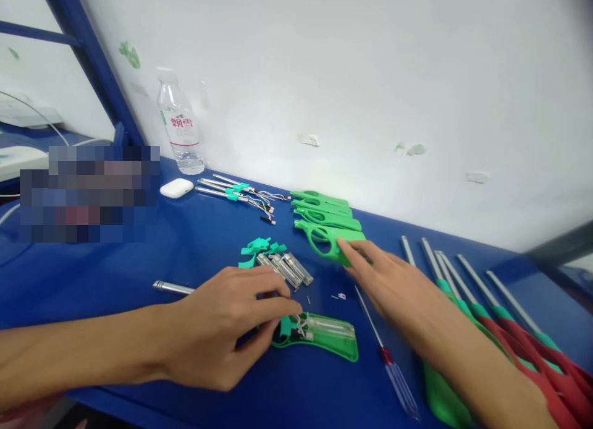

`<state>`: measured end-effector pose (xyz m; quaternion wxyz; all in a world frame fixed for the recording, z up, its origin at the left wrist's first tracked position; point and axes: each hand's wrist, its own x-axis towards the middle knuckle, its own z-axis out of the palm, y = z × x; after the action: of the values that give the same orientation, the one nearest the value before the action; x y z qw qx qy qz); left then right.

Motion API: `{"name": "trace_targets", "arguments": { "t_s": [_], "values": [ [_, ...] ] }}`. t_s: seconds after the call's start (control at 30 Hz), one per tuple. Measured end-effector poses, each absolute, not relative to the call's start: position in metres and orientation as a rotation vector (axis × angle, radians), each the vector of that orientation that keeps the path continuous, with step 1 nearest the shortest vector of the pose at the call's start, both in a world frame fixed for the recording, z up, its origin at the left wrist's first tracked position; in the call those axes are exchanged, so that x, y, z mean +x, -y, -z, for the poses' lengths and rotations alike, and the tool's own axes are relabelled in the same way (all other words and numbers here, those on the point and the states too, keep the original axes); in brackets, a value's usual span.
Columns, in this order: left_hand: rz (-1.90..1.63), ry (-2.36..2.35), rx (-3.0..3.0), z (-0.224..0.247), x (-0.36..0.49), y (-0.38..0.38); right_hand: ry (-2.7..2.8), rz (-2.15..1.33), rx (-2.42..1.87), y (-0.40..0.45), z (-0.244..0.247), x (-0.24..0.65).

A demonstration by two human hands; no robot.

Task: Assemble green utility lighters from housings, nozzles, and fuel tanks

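My left hand (pixel 231 321) curls over the front end of an open green lighter casing half (pixel 349 348), thumb and fingers closed around that end. A clear fuel tank (pixel 331 327), thin wires and a teal trigger piece (pixel 286 326) sit inside the casing. From under that hand a metal lighter tube (pixel 172 287) sticks out to the left. My right hand (pixel 377 271) has its fingertips closed on the right end of another green casing half (pixel 327 236), nearest in a row of casing halves (pixel 324 203). Its thumb is hidden.
Loose clear tanks (pixel 298 269) and teal triggers (pixel 257 246) lie behind my left hand. Wired metal tubes (pixel 217 186), a white case (pixel 176 188) and a water bottle (pixel 180 126) stand further back. A screwdriver (pixel 391 367) and several assembled lighters (pixel 504 318) are at right.
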<state>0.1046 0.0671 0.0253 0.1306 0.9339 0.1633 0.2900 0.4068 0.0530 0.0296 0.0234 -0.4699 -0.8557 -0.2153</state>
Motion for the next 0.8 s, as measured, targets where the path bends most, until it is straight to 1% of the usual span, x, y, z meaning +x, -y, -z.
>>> {"name": "trace_targets", "arguments": {
  "t_s": [0.1, 0.23, 0.33, 0.53, 0.8],
  "values": [
    [-1.033, -0.462, 2.682, -0.027, 0.104, -0.071, 2.601, 0.571, -1.427, -0.051, -0.035, 0.409],
    [-1.198, -0.505, 2.652, -0.030, 0.105, -0.077, 2.589, 0.271, -1.262, -0.047, -0.041, 0.406],
    [-1.176, -0.499, 2.659, -0.030, 0.106, -0.080, 2.579, 0.175, -1.238, -0.045, -0.043, 0.401],
    [-1.054, -0.494, 2.693, -0.025, 0.106, -0.078, 2.580, 0.121, -1.276, -0.042, -0.046, 0.394],
    [-1.002, -0.493, 2.690, -0.026, 0.106, -0.075, 2.581, 0.110, -1.260, -0.041, -0.047, 0.391]
  ]
}}
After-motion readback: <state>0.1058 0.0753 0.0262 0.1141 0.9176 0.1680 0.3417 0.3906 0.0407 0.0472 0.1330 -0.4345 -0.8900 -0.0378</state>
